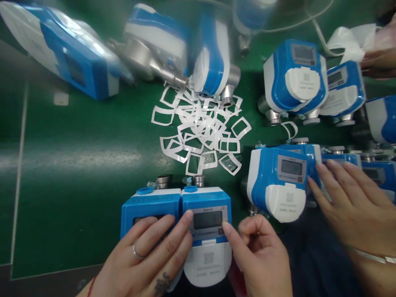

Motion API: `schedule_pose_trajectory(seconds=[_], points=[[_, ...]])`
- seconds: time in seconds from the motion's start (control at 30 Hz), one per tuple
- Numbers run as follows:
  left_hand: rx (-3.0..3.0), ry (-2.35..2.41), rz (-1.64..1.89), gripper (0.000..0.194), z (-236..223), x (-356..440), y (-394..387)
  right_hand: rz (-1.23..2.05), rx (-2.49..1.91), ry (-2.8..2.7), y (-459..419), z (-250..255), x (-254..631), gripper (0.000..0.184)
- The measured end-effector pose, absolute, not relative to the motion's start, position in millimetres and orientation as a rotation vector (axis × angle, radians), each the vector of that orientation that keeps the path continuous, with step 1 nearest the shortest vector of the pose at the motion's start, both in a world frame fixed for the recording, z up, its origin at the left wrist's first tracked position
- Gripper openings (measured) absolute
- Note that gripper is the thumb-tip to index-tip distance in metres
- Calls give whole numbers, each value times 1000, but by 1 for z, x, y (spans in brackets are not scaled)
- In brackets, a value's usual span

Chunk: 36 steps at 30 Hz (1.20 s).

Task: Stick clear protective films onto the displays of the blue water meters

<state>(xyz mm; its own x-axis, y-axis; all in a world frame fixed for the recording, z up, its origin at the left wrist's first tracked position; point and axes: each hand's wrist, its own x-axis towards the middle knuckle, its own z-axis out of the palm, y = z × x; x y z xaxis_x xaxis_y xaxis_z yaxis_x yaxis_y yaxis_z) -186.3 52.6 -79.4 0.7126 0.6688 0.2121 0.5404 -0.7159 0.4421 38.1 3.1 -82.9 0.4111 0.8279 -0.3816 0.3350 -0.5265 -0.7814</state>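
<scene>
Two blue-and-white water meters stand side by side in front of me. The right one shows a grey label with a display window above its white flap. My left hand stretches its fingers over the left water meter, covering much of its front, and one fingertip touches the left edge of the grey label. At the label's right edge rests the thumb of my right hand. Its other fingers are curled, apart from the thumb, and nothing shows between them.
White cut-out frames lie in a loose pile on the green table. More water meters stand at the back and right. Another person's hand touches a meter there. A further hand shows at the upper right, beside white material.
</scene>
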Motion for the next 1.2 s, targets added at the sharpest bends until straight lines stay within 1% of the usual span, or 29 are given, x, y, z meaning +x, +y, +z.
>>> schedule_pose_trajectory(seconds=[0.07, 0.1, 0.17, 0.23, 0.27, 0.37, 0.47, 0.53, 0.57, 0.6, 0.63, 0.73, 0.8, 0.83, 0.97, 1.1, 1.2], points=[[2583, 870, 535, 35, -76, -186, 55, 958, -2081, -979, 10, -84, 35, 11], [2601, 809, 551, 38, -75, -185, 57, 940, -2092, -981, 14, -85, 33, 15], [2635, 653, 580, 43, -72, -183, 62, 940, -2112, -986, 25, -88, 28, 30], [2651, 539, 607, 39, -71, -180, 65, 994, -2118, -1038, 34, -91, 22, 43], [2657, 523, 616, 36, -70, -179, 66, 1017, -2113, -1079, 37, -93, 20, 46], [2680, 597, 596, 31, -68, -178, 64, 996, -2106, -1183, 38, -97, 15, 51], [2670, 701, 582, 30, -64, -176, 47, 937, -2127, -1178, 24, -101, 16, 57], [2458, 822, 668, 32, -58, -174, 27, 918, -2118, -1181, 8, -102, 19, 63], [2242, 912, 732, 34, -54, -171, 15, 890, -2106, -1190, -1, -100, 22, 66], [1946, 1011, 793, 36, -49, -168, 3, 855, -2090, -1200, -10, -96, 24, 65], [1588, 1093, 826, 35, -43, -164, -9, 823, -2071, -1212, -19, -91, 27, 60], [506, 1151, 801, 16, -26, -145, -32, 837, -1982, -1250, -41, -66, 31, 32], [67, 1149, 770, 11, -17, -130, -37, 902, -1897, -1259, -48, -47, 30, 18], [-43, 1163, 765, 14, -13, -124, -38, 918, -1861, -1259, -49, -38, 29, 15], [-102, 1239, 843, 35, -8, -109, -43, 937, -1784, -1267, -43, -14, 17, 14], [11, 1315, 915, 37, -9, -111, -53, 943, -1678, -1347, -38, -2, 6, 17], [274, 1325, 891, 35, -8, -116, -55, 811, -1650, -1423, -39, 1, 1, 19]])
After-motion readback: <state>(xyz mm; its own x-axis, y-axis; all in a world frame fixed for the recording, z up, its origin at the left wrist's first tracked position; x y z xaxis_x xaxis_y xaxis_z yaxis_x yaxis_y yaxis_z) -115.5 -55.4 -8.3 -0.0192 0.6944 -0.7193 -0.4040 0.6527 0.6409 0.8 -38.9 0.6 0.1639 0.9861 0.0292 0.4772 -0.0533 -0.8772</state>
